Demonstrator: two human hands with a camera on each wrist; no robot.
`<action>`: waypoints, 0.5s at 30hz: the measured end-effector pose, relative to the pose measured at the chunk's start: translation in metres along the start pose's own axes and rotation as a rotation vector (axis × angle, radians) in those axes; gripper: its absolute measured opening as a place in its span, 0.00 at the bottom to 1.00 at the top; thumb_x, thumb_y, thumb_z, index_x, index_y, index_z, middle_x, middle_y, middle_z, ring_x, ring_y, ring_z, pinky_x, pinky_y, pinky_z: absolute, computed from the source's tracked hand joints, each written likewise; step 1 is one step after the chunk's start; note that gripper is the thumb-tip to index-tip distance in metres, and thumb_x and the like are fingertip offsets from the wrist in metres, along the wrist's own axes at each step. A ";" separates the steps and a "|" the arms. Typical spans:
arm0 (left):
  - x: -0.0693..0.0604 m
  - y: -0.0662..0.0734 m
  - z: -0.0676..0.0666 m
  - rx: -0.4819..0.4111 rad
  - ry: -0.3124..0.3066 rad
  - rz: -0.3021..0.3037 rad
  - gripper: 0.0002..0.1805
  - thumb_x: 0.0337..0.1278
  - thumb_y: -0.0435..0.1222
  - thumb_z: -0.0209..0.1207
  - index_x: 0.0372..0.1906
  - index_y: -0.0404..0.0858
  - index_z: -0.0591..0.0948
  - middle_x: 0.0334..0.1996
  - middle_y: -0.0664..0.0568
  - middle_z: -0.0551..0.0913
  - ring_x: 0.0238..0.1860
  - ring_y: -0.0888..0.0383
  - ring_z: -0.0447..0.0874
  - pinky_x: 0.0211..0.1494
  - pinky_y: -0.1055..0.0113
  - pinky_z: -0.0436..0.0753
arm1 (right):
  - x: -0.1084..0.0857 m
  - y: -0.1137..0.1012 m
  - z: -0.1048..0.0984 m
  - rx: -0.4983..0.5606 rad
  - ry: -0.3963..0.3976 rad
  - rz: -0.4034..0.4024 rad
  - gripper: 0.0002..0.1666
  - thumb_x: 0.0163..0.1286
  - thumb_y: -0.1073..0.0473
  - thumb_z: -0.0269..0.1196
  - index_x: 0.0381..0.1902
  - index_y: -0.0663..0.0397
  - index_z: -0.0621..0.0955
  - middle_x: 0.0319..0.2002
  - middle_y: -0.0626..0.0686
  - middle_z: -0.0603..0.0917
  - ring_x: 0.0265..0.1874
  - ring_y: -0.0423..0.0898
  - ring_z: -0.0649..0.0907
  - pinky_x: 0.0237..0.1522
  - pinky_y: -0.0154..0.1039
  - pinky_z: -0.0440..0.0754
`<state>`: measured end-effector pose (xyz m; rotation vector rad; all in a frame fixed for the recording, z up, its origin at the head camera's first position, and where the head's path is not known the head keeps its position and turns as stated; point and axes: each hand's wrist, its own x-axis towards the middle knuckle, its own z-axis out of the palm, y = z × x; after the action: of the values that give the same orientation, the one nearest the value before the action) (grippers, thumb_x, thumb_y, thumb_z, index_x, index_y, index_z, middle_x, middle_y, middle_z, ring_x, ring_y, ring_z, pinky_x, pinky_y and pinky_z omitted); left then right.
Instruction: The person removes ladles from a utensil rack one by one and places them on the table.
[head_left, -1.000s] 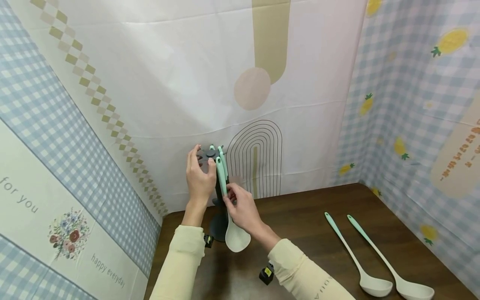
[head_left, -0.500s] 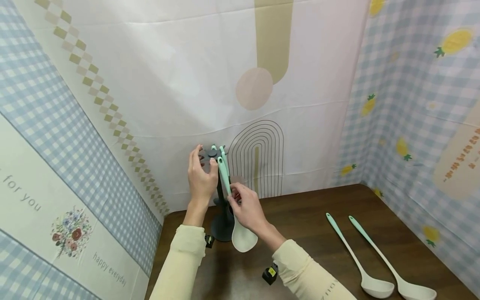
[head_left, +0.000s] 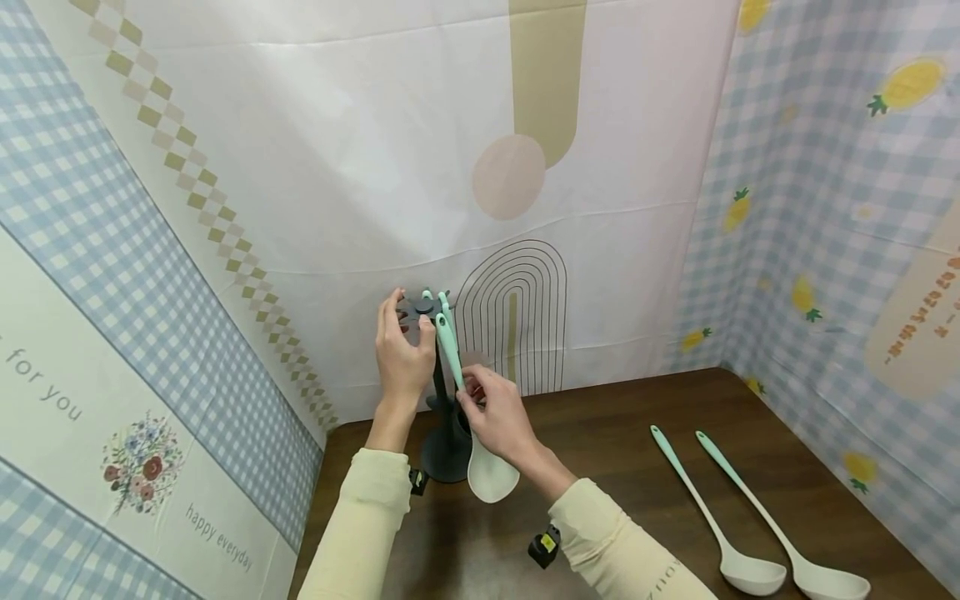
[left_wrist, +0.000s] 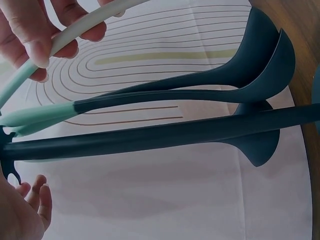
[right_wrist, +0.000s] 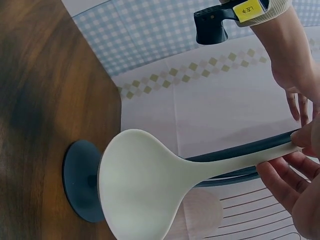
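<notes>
The top of the dark utensil stand (head_left: 444, 454) is held by the left hand (head_left: 402, 354), its thumb set at the front and its fingers curled at the stand's left. A mint-handled white ladle (head_left: 492, 473) is pinched between the thumb and fingers of the right hand (head_left: 497, 415); its handle end is held near the stand's top, its bowl to the right of the stand's base. Dark ladles (left_wrist: 272, 75) are hung on the stand. On the tabletop (head_left: 592, 433), well to the stand's right, two more white ladles (head_left: 753, 573) are laid.
</notes>
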<state>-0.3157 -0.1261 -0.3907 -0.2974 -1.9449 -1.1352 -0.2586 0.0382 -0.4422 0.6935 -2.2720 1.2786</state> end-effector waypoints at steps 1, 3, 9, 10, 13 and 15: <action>0.000 0.000 0.000 -0.004 0.001 0.001 0.35 0.71 0.44 0.52 0.77 0.32 0.69 0.69 0.38 0.74 0.57 0.40 0.81 0.55 0.40 0.84 | 0.000 0.000 0.000 0.001 0.001 -0.002 0.11 0.73 0.67 0.68 0.52 0.57 0.84 0.35 0.47 0.85 0.33 0.39 0.85 0.38 0.36 0.86; 0.000 0.000 0.000 -0.009 0.002 0.004 0.35 0.71 0.44 0.52 0.77 0.32 0.69 0.69 0.37 0.74 0.57 0.40 0.81 0.54 0.39 0.84 | -0.001 0.000 -0.001 0.001 0.003 -0.006 0.11 0.73 0.67 0.68 0.52 0.57 0.84 0.35 0.47 0.85 0.33 0.39 0.85 0.38 0.36 0.86; 0.000 -0.001 0.000 -0.012 0.001 -0.001 0.35 0.71 0.44 0.52 0.77 0.32 0.69 0.69 0.37 0.74 0.58 0.40 0.80 0.54 0.40 0.84 | -0.002 0.000 -0.002 0.012 0.012 -0.013 0.11 0.72 0.67 0.68 0.52 0.56 0.84 0.35 0.47 0.84 0.33 0.40 0.85 0.38 0.36 0.87; 0.000 -0.001 0.001 -0.013 0.002 -0.003 0.35 0.71 0.44 0.53 0.77 0.32 0.69 0.69 0.37 0.74 0.58 0.40 0.80 0.55 0.40 0.84 | -0.002 0.000 -0.002 0.016 0.012 -0.013 0.11 0.72 0.67 0.68 0.52 0.57 0.84 0.35 0.47 0.84 0.33 0.40 0.85 0.38 0.36 0.87; 0.000 0.000 0.001 -0.015 0.003 -0.006 0.35 0.71 0.43 0.53 0.77 0.32 0.69 0.70 0.39 0.74 0.58 0.40 0.81 0.55 0.40 0.84 | -0.002 0.001 -0.003 0.023 0.011 -0.012 0.12 0.72 0.68 0.68 0.52 0.57 0.84 0.35 0.47 0.84 0.33 0.40 0.85 0.38 0.36 0.87; -0.001 0.000 0.001 -0.020 0.006 -0.006 0.34 0.71 0.42 0.54 0.77 0.32 0.69 0.70 0.38 0.74 0.58 0.40 0.81 0.55 0.39 0.84 | -0.003 0.001 -0.004 0.024 0.011 -0.017 0.12 0.72 0.68 0.68 0.52 0.57 0.84 0.35 0.48 0.85 0.33 0.40 0.85 0.38 0.36 0.87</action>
<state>-0.3157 -0.1252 -0.3912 -0.2986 -1.9308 -1.1593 -0.2566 0.0424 -0.4429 0.7103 -2.2407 1.3007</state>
